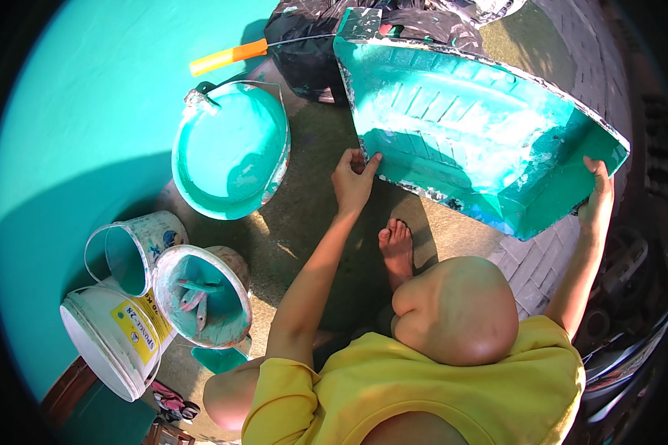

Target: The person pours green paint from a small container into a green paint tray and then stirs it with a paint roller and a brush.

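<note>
Both sides of a green-smeared paint tray [453,126] are grasped, tilted at far right: the left hand's [355,178] fingers pinch its near left corner; the right hand's [597,194] fingers grip its right end. Steadying it well probably calls for even force from both sides, keeping wet paint from running over the near edge. Leftward stand a paint-filled bucket [276,184] and, nearer, a tub [230,310] holding smeared tools [191,300]; an orange handle [228,57] lies far left.
</note>
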### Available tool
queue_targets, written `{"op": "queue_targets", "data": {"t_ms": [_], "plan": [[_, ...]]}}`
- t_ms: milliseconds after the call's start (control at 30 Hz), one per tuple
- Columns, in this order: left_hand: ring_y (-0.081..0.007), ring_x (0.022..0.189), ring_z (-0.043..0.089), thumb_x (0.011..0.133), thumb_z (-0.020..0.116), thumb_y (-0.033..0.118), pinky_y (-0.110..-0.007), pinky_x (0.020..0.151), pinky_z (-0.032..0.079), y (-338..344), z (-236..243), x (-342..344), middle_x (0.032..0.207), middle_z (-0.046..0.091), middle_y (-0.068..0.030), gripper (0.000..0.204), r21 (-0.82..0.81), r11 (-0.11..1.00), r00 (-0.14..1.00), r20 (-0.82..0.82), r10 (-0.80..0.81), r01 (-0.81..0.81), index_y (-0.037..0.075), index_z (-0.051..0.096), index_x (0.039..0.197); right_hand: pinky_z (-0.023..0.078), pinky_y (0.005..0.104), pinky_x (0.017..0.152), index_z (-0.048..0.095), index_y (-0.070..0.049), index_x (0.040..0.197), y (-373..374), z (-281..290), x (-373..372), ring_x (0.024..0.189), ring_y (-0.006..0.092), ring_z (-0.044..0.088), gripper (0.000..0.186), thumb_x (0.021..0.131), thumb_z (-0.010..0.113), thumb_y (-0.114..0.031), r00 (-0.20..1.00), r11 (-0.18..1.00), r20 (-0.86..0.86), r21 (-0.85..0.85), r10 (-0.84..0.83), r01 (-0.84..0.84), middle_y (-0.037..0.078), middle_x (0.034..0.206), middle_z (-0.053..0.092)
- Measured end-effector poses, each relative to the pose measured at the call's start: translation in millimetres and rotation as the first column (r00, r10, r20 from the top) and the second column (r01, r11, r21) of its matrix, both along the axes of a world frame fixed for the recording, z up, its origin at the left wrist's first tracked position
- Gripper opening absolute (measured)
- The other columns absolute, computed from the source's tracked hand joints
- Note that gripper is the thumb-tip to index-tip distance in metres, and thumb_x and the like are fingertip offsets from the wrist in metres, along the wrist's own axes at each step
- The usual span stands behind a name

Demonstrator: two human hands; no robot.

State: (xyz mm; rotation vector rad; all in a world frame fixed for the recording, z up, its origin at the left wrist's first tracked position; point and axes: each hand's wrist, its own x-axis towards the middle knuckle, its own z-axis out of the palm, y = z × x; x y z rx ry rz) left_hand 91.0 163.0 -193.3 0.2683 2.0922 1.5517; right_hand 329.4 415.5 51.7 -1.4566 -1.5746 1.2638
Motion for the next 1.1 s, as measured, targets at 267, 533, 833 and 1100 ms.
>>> {"op": "queue_targets", "data": {"t_ms": [267,533,833,1100], "plan": [[-0.0158,0.074,0.066,0.076,0.071,0.010,-0.031,0.069,0.053,3.8,7.5,1.3,0.081,0.069,-0.0079,0.025,-0.121,0.989,0.994,-0.062,-0.091,0.083,0.000,0.063,0.098,0.050,0.0316,0.074,0.056,-0.003,0.121,-14.0,-1.0,-10.7,0.088,0.0166,0.061,0.042,0.086,0.067,-0.023,0.999,0.993,-0.046,0.118,0.016,-0.010,0.007,0.103,0.060],[-0.0198,0.098,0.068,0.080,0.069,0.006,-0.033,0.079,0.054,-12.1,-12.7,11.1,0.103,0.067,-0.0102,0.037,0.252,0.966,0.990,0.107,-0.091,0.062,0.001,0.058,0.115,0.050,0.0298,0.068,0.058,-0.002,0.118,-16.8,-1.9,-15.5,0.080,0.0154,0.061,0.039,0.087,0.065,-0.024,0.999,0.990,-0.028,0.137,-0.041,0.044,0.007,0.096,0.062],[-0.0151,0.084,0.066,0.082,0.079,0.018,-0.029,0.074,0.054,-25.9,-17.5,2.9,0.099,0.069,-0.0093,0.037,0.052,0.990,0.992,-0.004,-0.129,0.129,-0.001,0.062,0.109,0.048,0.0335,0.089,0.059,-0.003,0.123,-1.3,-39.5,34.7,0.100,0.0179,0.062,0.038,0.089,0.067,-0.018,0.981,0.959,-0.190,0.282,0.046,0.009,0.006,0.111,0.064],[-0.0139,0.067,0.067,0.080,0.081,0.022,-0.029,0.065,0.053,-9.3,-14.8,-0.2,0.077,0.071,-0.0064,0.031,0.017,0.999,0.998,0.056,0.037,-0.038,-0.002,0.067,0.095,0.050,0.0387,0.095,0.058,-0.001,0.126,13.7,-74.7,87.9,0.107,0.0224,0.063,0.033,0.095,0.061,-0.011,0.839,0.905,-0.423,0.390,0.342,-0.172,0.011,0.117,0.065]]}}
